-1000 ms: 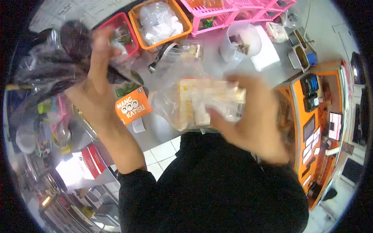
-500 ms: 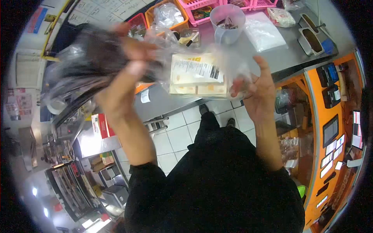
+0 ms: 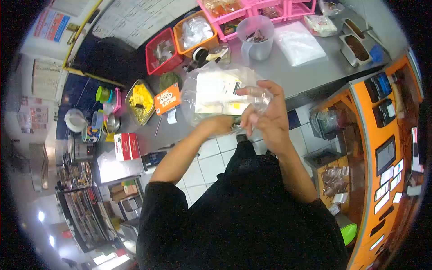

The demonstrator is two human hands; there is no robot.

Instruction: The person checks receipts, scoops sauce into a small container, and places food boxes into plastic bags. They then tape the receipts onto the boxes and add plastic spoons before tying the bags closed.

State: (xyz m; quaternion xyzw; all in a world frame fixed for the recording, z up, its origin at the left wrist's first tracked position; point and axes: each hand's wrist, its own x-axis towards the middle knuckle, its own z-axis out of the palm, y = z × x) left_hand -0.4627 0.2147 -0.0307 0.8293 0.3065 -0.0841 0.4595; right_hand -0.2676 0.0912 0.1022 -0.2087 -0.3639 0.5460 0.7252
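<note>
A clear plastic bag surrounds several pale, flat packages, one with a printed label. It is in front of me at the counter's near edge. My left hand is at the bag's near side, its fingers curled in and partly hidden under the plastic. At the bag's right end, my right hand has its fingers bent, gripping gathered plastic. An orange printed card lies to the left of the bag.
On the metal counter are a red basket, an orange basket, pink baskets, a translucent pitcher and a stack of plastic bags. An orange shelf unit stands at right.
My left hand has come down from the upper left to the bag's near side. My right hand has moved left and its fingers have curled in. The loose plastic at left has dropped away.
</note>
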